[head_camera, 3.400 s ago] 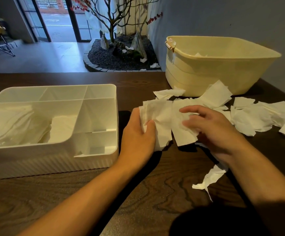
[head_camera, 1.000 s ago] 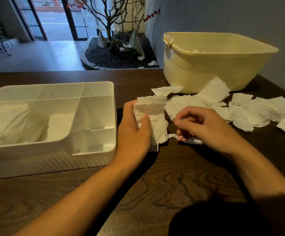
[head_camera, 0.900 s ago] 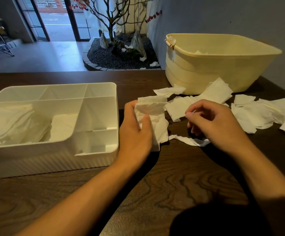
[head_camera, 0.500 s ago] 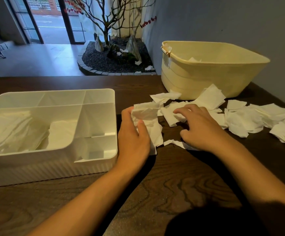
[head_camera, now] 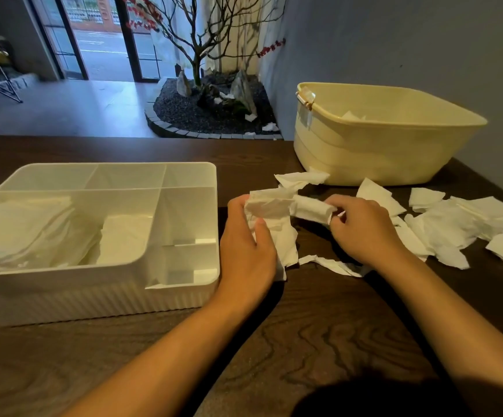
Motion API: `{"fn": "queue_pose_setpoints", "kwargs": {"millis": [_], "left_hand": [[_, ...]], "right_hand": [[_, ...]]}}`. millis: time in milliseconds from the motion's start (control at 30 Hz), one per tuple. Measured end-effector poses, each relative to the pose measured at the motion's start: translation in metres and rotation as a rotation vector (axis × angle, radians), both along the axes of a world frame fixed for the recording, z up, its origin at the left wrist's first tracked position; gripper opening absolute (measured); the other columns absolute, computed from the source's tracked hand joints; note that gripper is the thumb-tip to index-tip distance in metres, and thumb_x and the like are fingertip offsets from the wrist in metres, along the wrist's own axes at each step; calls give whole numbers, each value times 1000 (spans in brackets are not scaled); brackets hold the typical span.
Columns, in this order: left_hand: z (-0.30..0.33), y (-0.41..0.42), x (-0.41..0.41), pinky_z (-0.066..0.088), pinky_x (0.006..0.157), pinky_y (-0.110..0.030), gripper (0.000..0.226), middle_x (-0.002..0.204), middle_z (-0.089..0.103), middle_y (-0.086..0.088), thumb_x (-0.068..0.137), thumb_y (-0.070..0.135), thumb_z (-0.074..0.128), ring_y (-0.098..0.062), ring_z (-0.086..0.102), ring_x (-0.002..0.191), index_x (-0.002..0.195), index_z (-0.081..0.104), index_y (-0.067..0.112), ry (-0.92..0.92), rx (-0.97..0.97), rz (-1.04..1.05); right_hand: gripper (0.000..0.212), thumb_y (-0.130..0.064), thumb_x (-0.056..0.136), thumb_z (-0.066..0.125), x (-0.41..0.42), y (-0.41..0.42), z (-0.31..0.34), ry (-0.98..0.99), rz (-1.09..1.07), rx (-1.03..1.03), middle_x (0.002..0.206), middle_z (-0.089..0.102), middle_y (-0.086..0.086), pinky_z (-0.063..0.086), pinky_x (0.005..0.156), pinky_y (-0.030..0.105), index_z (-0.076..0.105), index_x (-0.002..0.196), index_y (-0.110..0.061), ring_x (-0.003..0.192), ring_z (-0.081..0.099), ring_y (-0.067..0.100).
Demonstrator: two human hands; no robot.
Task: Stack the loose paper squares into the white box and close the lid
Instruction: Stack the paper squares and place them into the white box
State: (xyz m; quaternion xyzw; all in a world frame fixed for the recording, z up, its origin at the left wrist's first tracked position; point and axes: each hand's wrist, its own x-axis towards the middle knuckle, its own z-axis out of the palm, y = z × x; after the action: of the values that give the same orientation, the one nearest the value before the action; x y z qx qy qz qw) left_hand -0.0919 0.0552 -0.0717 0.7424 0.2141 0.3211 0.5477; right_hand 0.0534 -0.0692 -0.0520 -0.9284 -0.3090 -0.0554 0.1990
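Now the right hand (head_camera: 361, 227) has lifted a square (head_camera: 312, 209) off the bench (head_camera: 319, 332), pinching it against the stack (head_camera: 274, 224) gripped by the left hand (head_camera: 245, 251). Gathering continues; the box (head_camera: 184, 290) stands open just left, no lid visible.

Box (head_camera: 181, 299) left on table (head_camera: 319, 341), tub (head_camera: 373, 155) behind right, paper squares (head_camera: 454, 227) before tub, hands between

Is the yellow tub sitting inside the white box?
No, the yellow tub stands on the table to the right of the white box, apart from it.
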Motion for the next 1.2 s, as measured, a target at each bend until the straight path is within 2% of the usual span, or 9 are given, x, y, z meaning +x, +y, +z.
{"fn": "queue_pose_setpoints", "kwargs": {"millis": [100,200,267,333,500,733,900,1000,1200], "left_hand": [[0,-1,0,51,86,-11,30,115,61,9,105,13,41,1,59,103,132,43,28,-19,-11,20],[0,-2,0,54,95,-29,31,116,62,8,105,12,42,-2,61,105,133,43,27,-55,-33,24],[0,-2,0,54,97,-32,32,117,61,10,105,12,42,-2,61,107,134,41,27,-57,-37,23],[-1,-2,1,54,97,-30,34,118,61,10,105,12,42,-1,61,107,135,40,27,-63,-41,34],[1,-3,-2,52,79,-12,32,113,63,10,104,12,43,6,62,97,131,43,28,-43,-89,-17],[-1,-3,-1,59,83,-53,32,109,64,7,102,13,46,-16,67,98,128,45,32,-92,-172,11],[-5,0,3,48,107,-38,45,131,56,6,103,8,45,-5,57,117,143,34,26,-87,-102,45],[-2,1,2,25,113,-7,61,155,34,9,103,5,43,9,34,132,155,21,29,-47,-48,83],[-2,1,1,28,116,-20,71,158,33,8,102,2,44,1,34,140,157,16,39,-53,-24,49]], "right_hand": [[17,-1,92,58,-12,-1,11,496,-6,447,97,72,9,54,69,34,70,91,-13,87,66,21],[29,9,85,54,-20,-7,21,1368,-94,1140,103,74,15,61,58,29,65,106,-7,92,73,23],[46,3,77,58,-18,-12,19,1547,-84,1286,111,73,17,63,64,32,61,122,-7,98,73,29],[53,-9,77,62,-16,-12,14,1543,-67,1201,116,72,15,63,74,39,57,130,-11,104,71,30],[30,-34,95,61,-23,-7,11,1373,-2,838,111,75,10,61,65,42,64,119,-17,104,71,31],[31,1,81,74,-25,-10,11,939,35,663,100,77,4,58,87,45,71,110,-11,94,74,24],[32,-2,74,79,-31,-9,15,915,145,689,105,76,9,58,90,43,72,103,-9,99,73,27],[42,-3,68,80,-33,-6,16,937,124,727,104,77,0,58,88,38,69,105,-19,97,73,18],[49,-23,83,77,-24,-12,20,676,-171,497,119,64,1,51,75,34,55,127,-22,105,62,22]]}}
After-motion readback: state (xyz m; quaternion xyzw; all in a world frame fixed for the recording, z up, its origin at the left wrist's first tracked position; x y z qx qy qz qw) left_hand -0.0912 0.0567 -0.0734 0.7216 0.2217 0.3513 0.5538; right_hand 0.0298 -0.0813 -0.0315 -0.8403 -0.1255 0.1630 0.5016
